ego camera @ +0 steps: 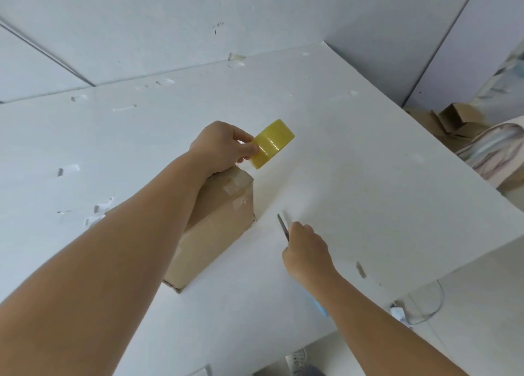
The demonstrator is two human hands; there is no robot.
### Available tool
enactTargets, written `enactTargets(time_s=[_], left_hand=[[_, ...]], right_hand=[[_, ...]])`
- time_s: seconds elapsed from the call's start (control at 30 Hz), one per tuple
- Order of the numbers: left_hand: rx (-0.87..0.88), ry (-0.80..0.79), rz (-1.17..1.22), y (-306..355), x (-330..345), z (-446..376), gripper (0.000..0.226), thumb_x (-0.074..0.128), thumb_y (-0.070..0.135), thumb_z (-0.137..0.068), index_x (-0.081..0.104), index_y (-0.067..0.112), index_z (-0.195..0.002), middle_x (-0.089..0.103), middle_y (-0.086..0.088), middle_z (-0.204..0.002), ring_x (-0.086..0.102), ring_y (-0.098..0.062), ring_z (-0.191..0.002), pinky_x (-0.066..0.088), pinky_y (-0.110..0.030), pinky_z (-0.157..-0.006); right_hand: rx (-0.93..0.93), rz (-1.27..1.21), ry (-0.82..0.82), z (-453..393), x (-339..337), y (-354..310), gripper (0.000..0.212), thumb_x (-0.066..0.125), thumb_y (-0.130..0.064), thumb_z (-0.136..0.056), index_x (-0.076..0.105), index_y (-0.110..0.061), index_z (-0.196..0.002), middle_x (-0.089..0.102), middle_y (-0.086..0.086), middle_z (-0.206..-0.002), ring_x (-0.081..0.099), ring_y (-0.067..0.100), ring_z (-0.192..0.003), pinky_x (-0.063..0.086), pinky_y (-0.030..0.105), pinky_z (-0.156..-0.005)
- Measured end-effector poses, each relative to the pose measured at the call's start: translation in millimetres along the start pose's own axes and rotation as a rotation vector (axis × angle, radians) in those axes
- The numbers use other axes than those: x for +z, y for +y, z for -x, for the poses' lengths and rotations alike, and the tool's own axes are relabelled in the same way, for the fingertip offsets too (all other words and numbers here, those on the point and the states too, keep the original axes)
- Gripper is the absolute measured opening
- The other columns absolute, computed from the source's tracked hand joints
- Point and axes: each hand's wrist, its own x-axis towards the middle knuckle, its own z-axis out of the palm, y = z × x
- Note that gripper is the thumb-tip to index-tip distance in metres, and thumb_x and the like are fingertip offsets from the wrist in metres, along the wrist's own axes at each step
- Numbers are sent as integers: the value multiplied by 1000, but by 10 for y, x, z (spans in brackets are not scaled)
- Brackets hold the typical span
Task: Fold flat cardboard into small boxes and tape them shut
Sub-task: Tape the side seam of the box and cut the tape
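Head view looks down along both forearms onto a white tabletop (354,154), where one closed cardboard box (215,222) stands with strips of clear tape already glinting across its top and over its far edge. The left hand (224,146) is raised just beyond the far end of the box, thumb and fingers pinching the yellowish tape roll (272,143) by its rim so the roll stands on edge in the air; held that way it can turn freely and pay out tape, and a pale band seems to run from it down toward the box, though it is too faint to be sure. The left forearm crosses above the box, which may also help pin it in place. The right hand (307,251) hovers low over the tabletop to the right of the box, its grip curled tight around a thin dark blade (283,226), scissors or a knife, I cannot tell which, with the tip pointing toward the stretch between roll and box. That placement suggests the tape is being kept taut so the blade can sever it cleanly. More cardboard (453,120) lies heaped off the tabletop at the far right, presumably stock or finished boxes.
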Motion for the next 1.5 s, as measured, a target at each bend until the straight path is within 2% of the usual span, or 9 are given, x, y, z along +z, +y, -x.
enactTargets(time_s=[0.13,0.3,0.53,0.8,0.97,1.1,1.23,1.4,1.5], left_hand=[[5,-19,22,25,-27,8,7,71,32,-81,70,36,-75,73,9,-76,68,-11,-80,54,-36,-87],[4,-26,21,9,-12,-1,4,70,35,-76,71,38,-74,72,10,-74,68,-12,-79,54,-39,-88],[15,-16,15,8,-27,-14,8,69,36,-77,72,42,-73,67,17,-66,58,-7,-68,49,-30,-73],[2,0,15,-12,-6,-34,5,69,38,-78,72,41,-81,68,19,-70,59,-4,-72,42,-24,-65],[-9,31,25,-48,8,-44,5,71,36,-78,69,39,-81,66,18,-74,58,-4,-72,40,-24,-63],[13,57,144,-45,19,-62,4,74,38,-76,70,38,-78,68,14,-73,62,-11,-76,53,-34,-80],[24,80,185,-89,-13,-54,7,73,35,-79,70,40,-76,67,12,-69,59,-11,-67,54,-40,-85],[-8,75,216,-73,-25,-60,5,73,36,-79,73,36,-84,69,13,-69,60,-7,-67,55,-36,-86],[-11,64,200,-49,-6,-51,4,73,36,-79,73,35,-83,69,14,-67,58,-5,-64,53,-32,-83]], right_hand=[[-43,-146,60,-67,-135,91,12,40,-13,-94,52,-13,-90,53,1,-80,48,22,-73,28,23,-50],[-183,-379,233,-57,-566,6,13,37,-17,-97,49,-17,-91,59,0,-81,62,19,-70,43,31,-61],[-364,-25,358,-98,-1018,-188,21,37,-28,-99,52,-25,-113,53,-1,-86,54,23,-72,40,31,-58],[-441,285,338,-170,-1110,-349,26,38,-22,-100,49,-31,-122,53,-3,-79,56,23,-71,32,28,-55],[-396,426,318,-213,-969,-503,39,40,-6,-94,43,-23,-129,34,-4,-71,47,24,-64,23,28,-45],[-428,515,144,-306,-705,-485,36,44,-1,-89,53,-17,-120,58,0,-91,64,24,-83,34,28,-53],[-305,362,67,-504,-320,-111,16,48,-12,-94,48,-24,-104,38,-5,-68,45,16,-55,24,24,-45],[-283,233,144,-690,-220,55,59,39,-8,-96,25,-40,-144,49,0,-98,45,18,-75,36,26,-57],[-263,136,128,-709,-151,59,62,38,-9,-97,19,-41,-147,48,2,-116,45,19,-90,39,28,-68]])
